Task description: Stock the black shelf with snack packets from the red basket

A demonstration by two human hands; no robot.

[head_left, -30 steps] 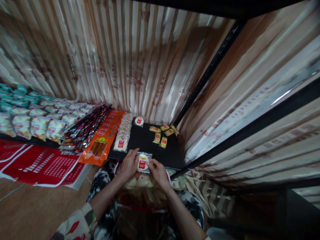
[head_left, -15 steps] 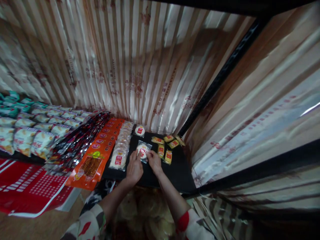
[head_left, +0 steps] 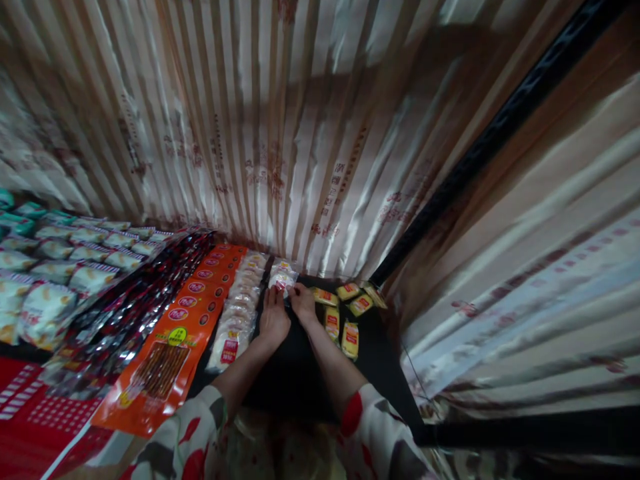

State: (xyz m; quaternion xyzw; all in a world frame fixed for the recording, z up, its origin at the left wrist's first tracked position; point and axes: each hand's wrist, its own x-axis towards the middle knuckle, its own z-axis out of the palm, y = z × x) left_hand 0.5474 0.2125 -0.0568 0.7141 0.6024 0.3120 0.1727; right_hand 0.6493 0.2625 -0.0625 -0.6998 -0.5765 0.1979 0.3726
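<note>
**Left hand (head_left: 275, 317) and right hand (head_left: 303, 305) hold the front packet (head_left: 281, 283) near the back of the shelf (head_left: 300, 380)**

A striped curtain (head_left: 280, 133) fills the background, its folds falling behind the black shelf and along the right side. A dark post (head_left: 480, 160) slants across it from the back right corner of the shelf toward the upper right.

At the lower left, partly cut off, is a red basket (head_left: 55, 433) with a pierced wall. Above it, rows of white bags (head_left: 47, 310) cover the left part of the shelf, with green packs (head_left: 17, 223) at the far left. Beside the bags is a fan of dark, shiny packs (head_left: 135, 300). To their right lies an orange pack (head_left: 170, 320), with brown sticks showing through its window.

Patterned sleeves (head_left: 373, 433) come in from below. Next to the orange pack, a row of overlapping white packets (head_left: 240, 313) runs from front to back, just left of the left hand.

The left hand's fingers are clamped on the near left side of the front packet; the right hand's fingertips pinch its right edge. The front packet overlaps a rear packet (head_left: 285, 265) close to the curtain; the fingers partly hide it. Right of the right hand, six small yellow packets (head_left: 351, 340) lie loosely grouped.
</note>
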